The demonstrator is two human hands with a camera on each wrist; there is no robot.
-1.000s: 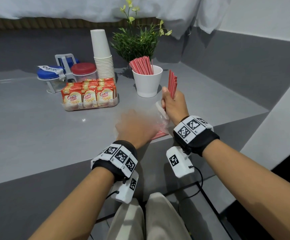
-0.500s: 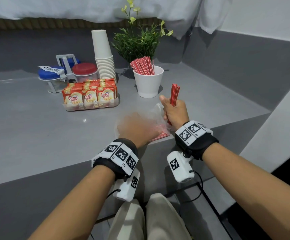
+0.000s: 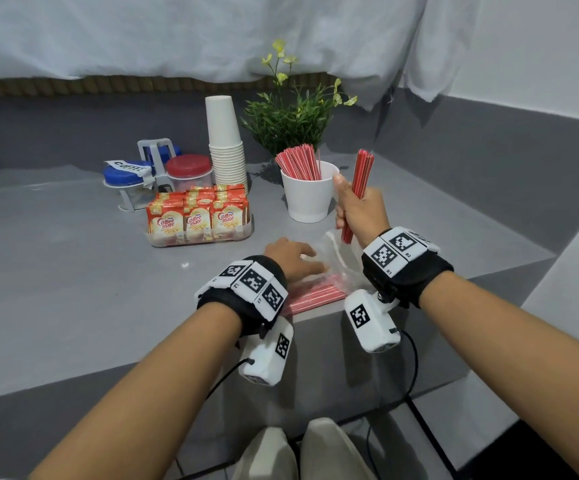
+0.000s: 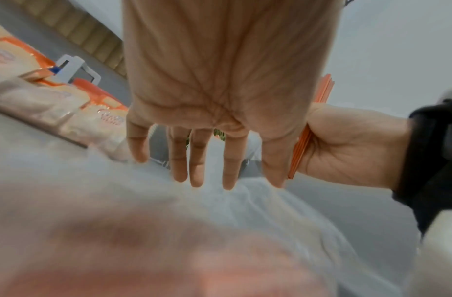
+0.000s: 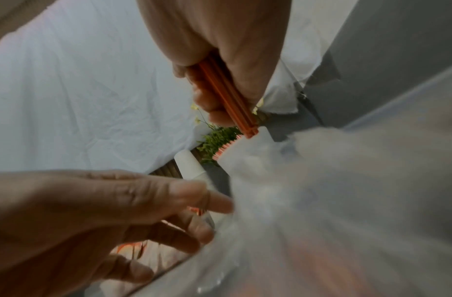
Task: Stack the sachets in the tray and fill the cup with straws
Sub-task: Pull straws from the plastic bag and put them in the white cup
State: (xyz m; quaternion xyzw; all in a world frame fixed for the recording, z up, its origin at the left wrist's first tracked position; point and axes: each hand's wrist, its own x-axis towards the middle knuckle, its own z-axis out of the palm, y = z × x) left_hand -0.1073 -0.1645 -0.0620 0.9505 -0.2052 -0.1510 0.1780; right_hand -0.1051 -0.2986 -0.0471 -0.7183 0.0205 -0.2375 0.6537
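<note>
My right hand (image 3: 357, 209) grips a bundle of red straws (image 3: 362, 178) upright, just right of the white cup (image 3: 310, 195), which holds several red straws (image 3: 298, 164). The same bundle (image 5: 227, 96) shows inside my fist in the right wrist view. My left hand (image 3: 293, 258) lies flat with straight fingers (image 4: 197, 162) on a clear plastic bag (image 3: 336, 258) that holds more red straws (image 3: 315, 294) at the counter's front edge. A clear tray (image 3: 246, 232) behind it is packed with upright orange Coffee-mate sachets (image 3: 196, 213).
A stack of white paper cups (image 3: 225, 143) and a green plant (image 3: 291, 119) stand behind the cup. Blue-lidded (image 3: 125, 174) and red-lidded (image 3: 187, 168) jars sit in a rack at the back left. The grey counter (image 3: 56, 258) drops off just below my wrists.
My right hand has lifted the straw bundle up and away from the bag, closer to the cup's right side. My left hand has settled flat on the bag.
</note>
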